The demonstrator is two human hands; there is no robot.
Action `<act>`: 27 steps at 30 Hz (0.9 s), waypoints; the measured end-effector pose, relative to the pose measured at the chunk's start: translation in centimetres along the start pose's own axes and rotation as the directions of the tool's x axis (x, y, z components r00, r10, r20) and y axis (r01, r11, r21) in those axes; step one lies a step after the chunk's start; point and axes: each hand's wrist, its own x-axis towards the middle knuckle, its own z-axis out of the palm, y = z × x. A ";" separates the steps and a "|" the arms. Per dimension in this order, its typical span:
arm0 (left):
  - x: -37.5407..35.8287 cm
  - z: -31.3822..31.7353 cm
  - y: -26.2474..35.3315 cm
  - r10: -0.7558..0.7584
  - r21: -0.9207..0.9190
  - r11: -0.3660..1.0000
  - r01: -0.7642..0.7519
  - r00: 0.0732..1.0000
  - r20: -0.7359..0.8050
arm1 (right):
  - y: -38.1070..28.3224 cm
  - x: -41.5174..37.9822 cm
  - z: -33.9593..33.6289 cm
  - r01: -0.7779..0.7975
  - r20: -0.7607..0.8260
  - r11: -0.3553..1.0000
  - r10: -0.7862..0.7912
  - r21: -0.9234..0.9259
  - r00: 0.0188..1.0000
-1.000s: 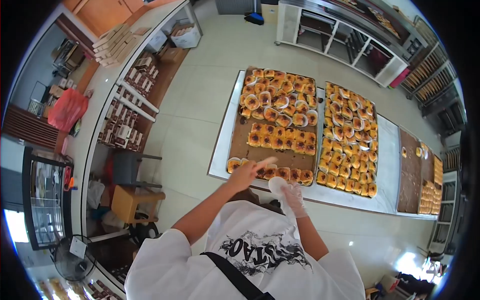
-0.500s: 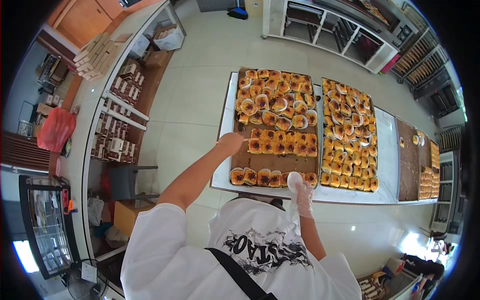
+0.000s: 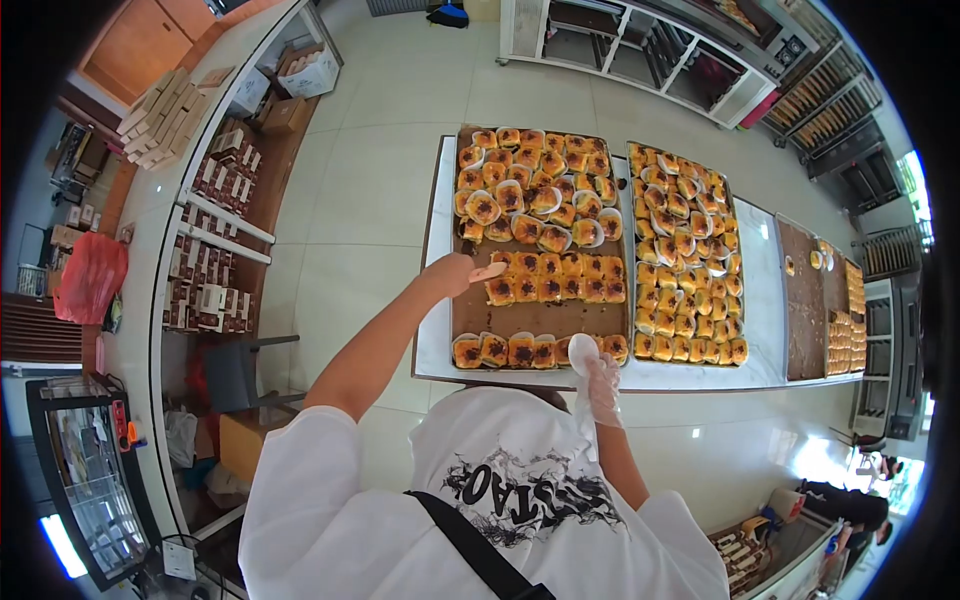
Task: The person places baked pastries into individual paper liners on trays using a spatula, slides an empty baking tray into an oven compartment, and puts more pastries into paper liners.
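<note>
My bare left hand is closed round a flat wooden tool, whose tip is at the upper left corner of a double row of browned buns. These buns stand close together on a brown-lined tray. My right hand, in a clear plastic glove, holds a white paper cup at the tray's front edge. The cup partly hides the front row of buns in paper cups. More cupped buns fill the tray's far part.
A second full tray of buns stands to the right on the marble-topped table, with further trays beyond. Shelves with boxes and a grey chair are at left. A person is at the lower right.
The view has shifted slightly. The wooden tool in my left hand has turned, showing more of its flat face and reaching over the bun corner. My right hand still holds the cup.
</note>
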 end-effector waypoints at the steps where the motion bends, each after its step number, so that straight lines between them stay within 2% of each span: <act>1: -0.6 0.2 0.8 0.030 0.001 1.000 -0.030 0.995 -0.097 | -0.2 0.5 -0.2 0.032 -0.002 0.999 -0.032 0.028 0.999; 2: -0.9 0.1 1.7 0.041 0.027 0.999 -0.038 0.990 -0.134 | -0.3 1.0 -0.4 0.062 -0.004 0.996 -0.062 0.059 0.998; 5: -1.2 0.5 4.2 0.072 0.109 0.993 -0.052 0.979 -0.192 | 0.1 2.4 -1.4 0.150 -0.055 0.988 -0.152 -0.043 0.987; 11: 0.9 1.0 6.2 0.057 0.198 0.979 -0.040 0.995 -0.080 | 2.5 4.2 -3.6 0.078 -0.004 0.997 -0.079 -0.014 0.997; 14: 1.5 0.5 6.5 0.059 0.205 0.978 -0.050 0.998 -0.038 | 3.1 3.9 -4.4 0.079 0.002 0.987 -0.080 0.142 0.997; 17: 3.0 0.1 6.7 0.069 0.230 0.971 -0.063 0.997 -0.016 | 1.7 2.9 -4.8 0.020 -0.011 0.985 -0.018 0.174 1.000; 19: 5.2 1.9 5.9 0.096 0.262 0.961 -0.088 0.995 -0.019 | 2.6 3.2 -5.1 -0.010 -0.033 0.991 0.015 0.131 0.999; 22: 5.6 3.3 6.0 0.067 0.203 0.978 -0.042 0.990 -0.120 | 3.3 3.6 -5.3 -0.014 -0.044 0.994 0.019 0.106 0.999; 23: 5.6 2.9 5.5 0.002 0.032 0.999 -0.001 1.000 -0.018 | 3.4 3.7 -5.1 -0.008 -0.044 0.994 0.013 0.107 0.999; 25: 4.5 0.5 5.5 -0.067 -0.289 0.949 0.127 0.975 0.210 | 3.0 3.8 -4.8 0.009 -0.025 0.994 -0.007 0.111 1.000; 27: 5.0 0.7 5.6 0.011 -0.008 1.000 -0.010 0.989 0.145 | 2.2 3.8 -5.0 0.019 -0.024 0.993 -0.016 0.112 1.000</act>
